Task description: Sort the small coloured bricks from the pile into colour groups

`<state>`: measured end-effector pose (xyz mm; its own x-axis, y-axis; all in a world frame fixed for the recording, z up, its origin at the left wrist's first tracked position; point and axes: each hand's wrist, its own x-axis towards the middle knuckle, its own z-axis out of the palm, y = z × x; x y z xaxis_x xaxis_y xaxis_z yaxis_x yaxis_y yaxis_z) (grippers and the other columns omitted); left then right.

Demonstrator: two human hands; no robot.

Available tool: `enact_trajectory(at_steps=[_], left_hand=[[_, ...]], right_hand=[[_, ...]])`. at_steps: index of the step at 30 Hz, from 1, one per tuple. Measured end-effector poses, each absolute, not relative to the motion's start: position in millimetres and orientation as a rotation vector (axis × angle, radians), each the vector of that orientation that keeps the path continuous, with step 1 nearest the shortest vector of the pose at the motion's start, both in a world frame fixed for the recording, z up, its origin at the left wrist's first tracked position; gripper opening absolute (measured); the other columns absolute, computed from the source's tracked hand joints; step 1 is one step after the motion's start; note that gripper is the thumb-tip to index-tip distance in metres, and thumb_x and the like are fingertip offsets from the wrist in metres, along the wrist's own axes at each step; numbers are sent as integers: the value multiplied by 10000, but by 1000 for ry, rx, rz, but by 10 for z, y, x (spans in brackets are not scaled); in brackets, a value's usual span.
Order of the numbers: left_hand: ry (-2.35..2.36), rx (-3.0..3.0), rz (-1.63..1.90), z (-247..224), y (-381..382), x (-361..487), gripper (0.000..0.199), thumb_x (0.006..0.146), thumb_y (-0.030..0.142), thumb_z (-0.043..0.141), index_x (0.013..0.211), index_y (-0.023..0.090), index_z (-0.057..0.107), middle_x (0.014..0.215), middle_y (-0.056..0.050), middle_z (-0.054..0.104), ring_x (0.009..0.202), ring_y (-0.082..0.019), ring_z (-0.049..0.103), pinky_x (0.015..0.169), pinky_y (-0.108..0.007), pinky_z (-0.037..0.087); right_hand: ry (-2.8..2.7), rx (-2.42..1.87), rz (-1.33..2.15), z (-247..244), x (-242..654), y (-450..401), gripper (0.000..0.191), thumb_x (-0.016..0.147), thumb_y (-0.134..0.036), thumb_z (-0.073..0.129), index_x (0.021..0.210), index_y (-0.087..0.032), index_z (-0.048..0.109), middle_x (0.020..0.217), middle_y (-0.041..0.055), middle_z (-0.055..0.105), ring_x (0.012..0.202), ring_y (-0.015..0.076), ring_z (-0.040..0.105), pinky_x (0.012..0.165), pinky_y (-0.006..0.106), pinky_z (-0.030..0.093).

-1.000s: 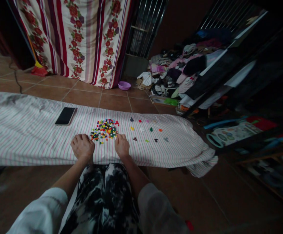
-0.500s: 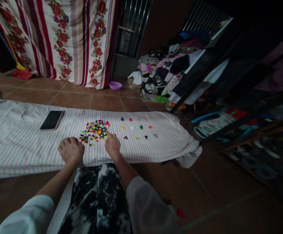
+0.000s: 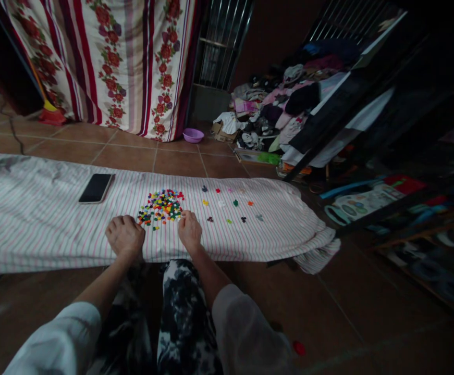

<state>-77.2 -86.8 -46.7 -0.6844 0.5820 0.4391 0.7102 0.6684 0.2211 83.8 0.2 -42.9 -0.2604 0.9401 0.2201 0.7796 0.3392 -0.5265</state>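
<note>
A heap of small multicoloured plastic pieces (image 3: 162, 204) lies on a striped cloth (image 3: 242, 245) that covers a long, low surface. My left hand (image 3: 125, 233) rests on the cloth at the heap's near left edge, fingers curled under, with nothing showing in them. At the heap's near right edge is my right hand (image 3: 190, 229), its thumb and fingers closed together; whatever may be between the fingertips is too small to make out. Right of it, small single-colour groups lie in rows, among them yellow pieces (image 3: 205, 203), dark green pieces (image 3: 235, 203) and orange pieces (image 3: 250, 203).
A phone (image 3: 96, 188) lies on the cloth left of the heap. Beyond, on the tiled floor, are a purple basin (image 3: 193, 136), a red broom (image 3: 52, 115) and a pile of clothes (image 3: 268, 107). A floral curtain (image 3: 133, 67) hangs behind. Shelving (image 3: 426, 224) stands at right.
The view has turned slightly left, so everything appears further right. My knees have moved apart. Both hands stay at nearly the same places beside the heap.
</note>
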Motion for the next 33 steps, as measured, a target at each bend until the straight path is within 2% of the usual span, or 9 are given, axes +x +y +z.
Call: enact_trajectory(at_steps=[3, 9, 14, 20, 25, 33], left_hand=[[-2544, -1030, -556, -471, -865, -779, 285, 852, 274, 390, 960, 123, 607, 979, -156, 565, 995, -289, 476, 855, -420, 343], [-2561, -1036, -580, -456, -862, -779, 265, 848, 273, 400, 953, 131, 598, 979, -150, 560, 1008, -291, 473, 856, -424, 338], [-2568, -1050, -586, -449, -863, -779, 256, 853, 267, 399, 950, 136, 595, 986, -149, 556, 1031, -296, 468, 863, -423, 330], [-2565, -1050, -563, -458, -852, -783, 244, 850, 263, 412, 940, 133, 598, 980, -152, 559, 1021, -300, 469, 852, -419, 331], [-2551, -1039, -554, -441, -861, -769, 238, 854, 259, 407, 929, 136, 596, 976, -141, 559, 1018, -293, 469, 855, -407, 332], [-2569, -1060, -549, -395, -869, -771, 240, 850, 259, 416, 949, 141, 601, 989, -142, 562, 1043, -300, 468, 859, -413, 325]], right_hand=[[-2140, -1509, 426, -421, 845, 2, 284, 948, -188, 371, 1117, -229, 595, 1102, 38, 627, 1020, 159, 586, 844, 253, 433], [-2252, -1517, 395, -378, 841, -12, 392, 950, -220, 392, 1298, -314, 547, 1115, 32, 589, 984, 156, 594, 798, 251, 438], [-2287, -1505, 363, -378, 833, -21, 418, 953, -257, 415, 1352, -325, 521, 1113, 38, 570, 953, 150, 593, 762, 242, 445], [-2240, -1385, 315, -420, 856, -24, 383, 959, -275, 415, 1307, -295, 575, 1074, 40, 559, 916, 137, 582, 758, 231, 453], [-2338, -1149, 274, -302, 716, 90, 317, 948, -252, 444, 1162, -285, 675, 1095, 46, 577, 1005, 164, 534, 857, 259, 441], [-2574, -1198, 252, -75, 317, 383, 288, 950, -242, 461, 1066, -276, 723, 1067, 44, 638, 1073, 207, 457, 955, 318, 369]])
